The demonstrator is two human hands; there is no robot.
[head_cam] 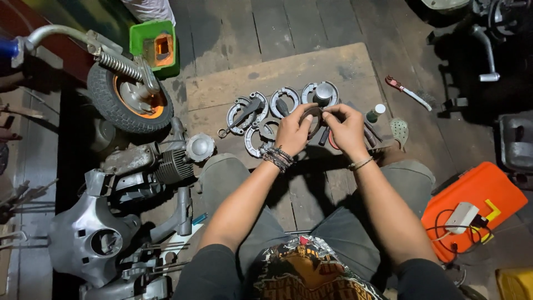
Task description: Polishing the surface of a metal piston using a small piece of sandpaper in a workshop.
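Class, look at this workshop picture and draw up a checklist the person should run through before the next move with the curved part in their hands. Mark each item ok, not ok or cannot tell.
1. Both hands on the part: ok. The left hand and right hand hold the curved brake shoe between them.
2. Firm grip: cannot tell, fingers hide the contact.
3. Spare brake shoes within reach: ok, on the wooden board.
4. Spanner close by: ok, lying across a shoe.
5. Small bottle upright: ok.
6. Lighting: not ok, the surroundings are dim.
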